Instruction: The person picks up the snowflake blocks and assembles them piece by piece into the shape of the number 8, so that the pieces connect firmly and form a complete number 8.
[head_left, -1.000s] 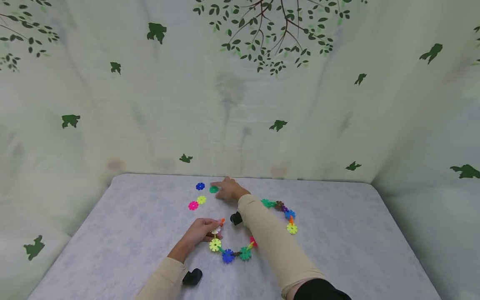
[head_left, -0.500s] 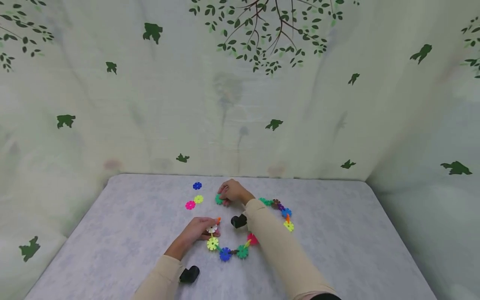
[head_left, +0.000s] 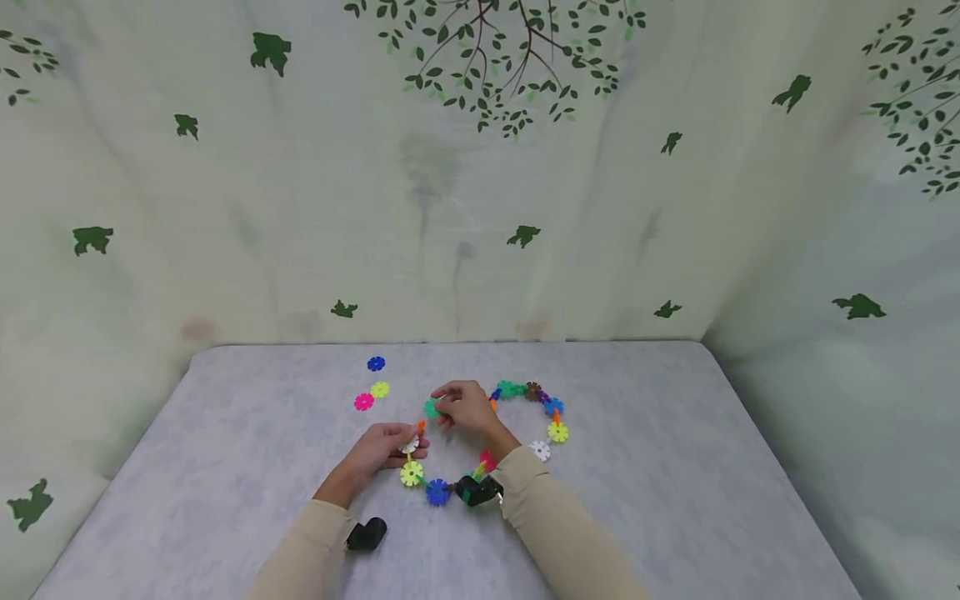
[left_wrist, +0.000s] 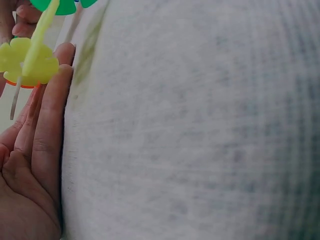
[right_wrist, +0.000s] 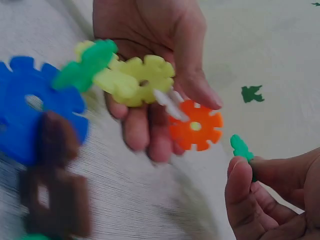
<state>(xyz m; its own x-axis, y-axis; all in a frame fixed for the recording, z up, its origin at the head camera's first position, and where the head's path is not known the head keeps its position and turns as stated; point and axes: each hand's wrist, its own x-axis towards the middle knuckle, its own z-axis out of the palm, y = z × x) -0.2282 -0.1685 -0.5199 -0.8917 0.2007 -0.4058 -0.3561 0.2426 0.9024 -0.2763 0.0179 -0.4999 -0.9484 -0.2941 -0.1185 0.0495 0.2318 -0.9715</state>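
My left hand point(head_left: 378, 447) pinches the end of a chain of notched plastic flower discs. At that end sits an orange disc point(right_wrist: 196, 125), linked to a white disc point(right_wrist: 171, 105) and then a yellow one point(right_wrist: 145, 82). From there the chain runs to a blue disc point(head_left: 437, 492), with brown, green and pink discs beyond, partly behind the right wrist's camera. Between thumb and fingers my right hand point(head_left: 467, 408) pinches a loose green disc point(right_wrist: 241, 147) on edge. It is close to the orange disc but apart from it.
Loose blue point(head_left: 376, 363), yellow point(head_left: 380, 389) and pink point(head_left: 363, 402) discs lie at the back left of the table. On the right, more linked discs curve round, with a yellow disc point(head_left: 558, 432) and a white disc point(head_left: 540, 451) among them. A patterned cloth wall stands behind.
My right hand has picked the green disc up from the back of the table and brought it nearer the left hand. The left hand keeps its hold on the chain. The head view has shifted.
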